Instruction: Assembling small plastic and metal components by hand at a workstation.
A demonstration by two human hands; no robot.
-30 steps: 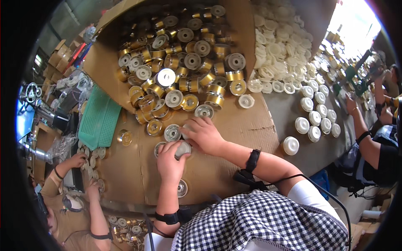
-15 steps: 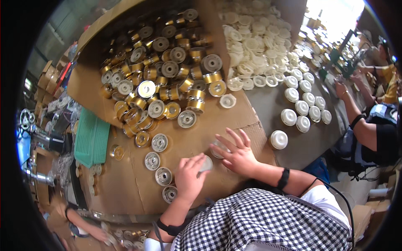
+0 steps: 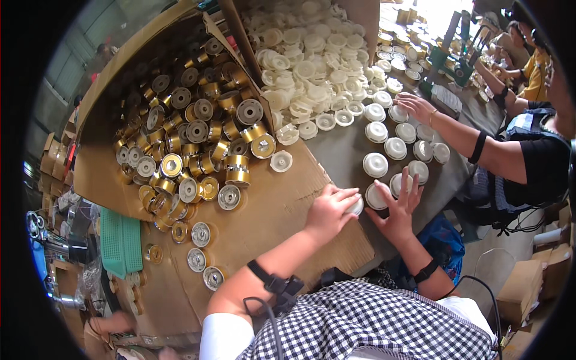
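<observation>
My left hand (image 3: 330, 211) is closed at the edge of the cardboard, its fingers holding a white-topped round cap (image 3: 356, 207). Beside it, my right hand (image 3: 397, 213) has its fingers spread, with thumb and forefinger on either side of another white-topped cap (image 3: 376, 195) standing on the grey table; whether they touch it I cannot tell. Several more white-topped caps (image 3: 375, 164) stand in loose rows beyond my hands. On the cardboard to the left, silver-faced gold caps (image 3: 196, 260) form a short line.
A big carton (image 3: 90, 174) holds a heap of gold caps (image 3: 197, 130). Behind lies a pile of translucent white plastic discs (image 3: 306, 69). A green basket (image 3: 120, 243) stands at left. At right, a co-worker's hand (image 3: 417, 108) reaches over the white-topped caps; a green press (image 3: 450, 60) stands beyond.
Both my hands have moved right, from over the cardboard to the white-topped caps. The view has turned right. A co-worker's hand now reaches among the caps. The silver-faced line is shorter.
</observation>
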